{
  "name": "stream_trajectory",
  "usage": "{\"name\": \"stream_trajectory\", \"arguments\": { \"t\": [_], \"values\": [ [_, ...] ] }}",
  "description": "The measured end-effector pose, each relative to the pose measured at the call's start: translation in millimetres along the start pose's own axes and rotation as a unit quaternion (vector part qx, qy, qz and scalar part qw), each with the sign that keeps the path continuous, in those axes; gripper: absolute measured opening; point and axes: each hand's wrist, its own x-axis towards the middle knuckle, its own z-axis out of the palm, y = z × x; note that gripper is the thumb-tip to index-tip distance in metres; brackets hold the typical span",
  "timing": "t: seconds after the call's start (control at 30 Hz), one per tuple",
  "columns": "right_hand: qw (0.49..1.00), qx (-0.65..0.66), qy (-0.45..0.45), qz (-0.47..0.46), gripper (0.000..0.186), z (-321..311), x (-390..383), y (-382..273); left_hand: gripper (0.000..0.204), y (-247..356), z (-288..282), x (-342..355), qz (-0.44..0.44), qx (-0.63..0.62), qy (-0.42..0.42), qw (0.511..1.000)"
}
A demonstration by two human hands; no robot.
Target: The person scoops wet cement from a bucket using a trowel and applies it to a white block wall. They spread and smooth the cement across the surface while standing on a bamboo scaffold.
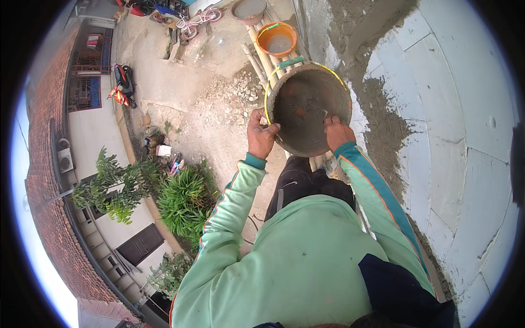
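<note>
A large round bucket [299, 143], smeared with grey mortar, sits in front of me with its mouth toward me. Wet mortar [298, 104] coats its inside, with a reddish patch in the middle. My left hand [262, 134] grips its left rim, thumb over the edge. Across the right rim lies my right hand [337, 133], closed, fingers on the inner side. A thin pale piece [326, 113] shows by those fingertips; I cannot tell what it is or whether it is held. A yellow cord handle [334, 75] rests around the far rim.
Beyond stand an orange bucket [277, 39] and a mortar-filled basin [249, 10], along bamboo poles [257, 49]. To my right rises a pale block wall [437, 109], partly covered with wet mortar. Rubble [238, 90], plants [186, 199] and a parked motorbike [123, 86] are at left.
</note>
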Motion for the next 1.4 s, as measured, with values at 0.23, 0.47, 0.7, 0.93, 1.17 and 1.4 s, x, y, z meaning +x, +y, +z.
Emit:
{"name": "stream_trajectory", "arguments": {
  "t": [0.23,0.47,0.7,0.93,1.17,1.4],
  "values": [
    [0.991,0.0,0.107,-0.078,0.033,-39.8,-10.8,9.5,0.032,12.3,16.6,-12.2,0.02,-0.027,-0.03,0.999],
    [0.993,-0.09,0.068,-0.03,0.03,-65.2,-14.0,9.3,0.037,17.4,26.2,-22.8,0.078,0.0,0.018,0.997],
    [0.991,-0.039,-0.126,0.001,0.024,-156.1,-10.0,20.9,0.031,76.7,51.1,-54.3,0.23,-0.03,-0.052,0.971],
    [0.829,0.523,-0.194,0.023,0.035,-95.4,-65.0,13.0,0.04,55.8,53.6,-65.3,0.167,-0.068,-0.043,0.983],
    [0.892,0.424,-0.149,-0.04,0.047,-15.7,-54.3,28.8,0.036,-30.6,56.5,-45.5,0.122,-0.101,0.075,0.985],
    [0.947,0.276,-0.158,0.032,0.066,-41.3,-25.3,-25.6,0.035,-83.1,-9.2,-40.0,-0.021,-0.192,0.251,0.948]
  ]
}}
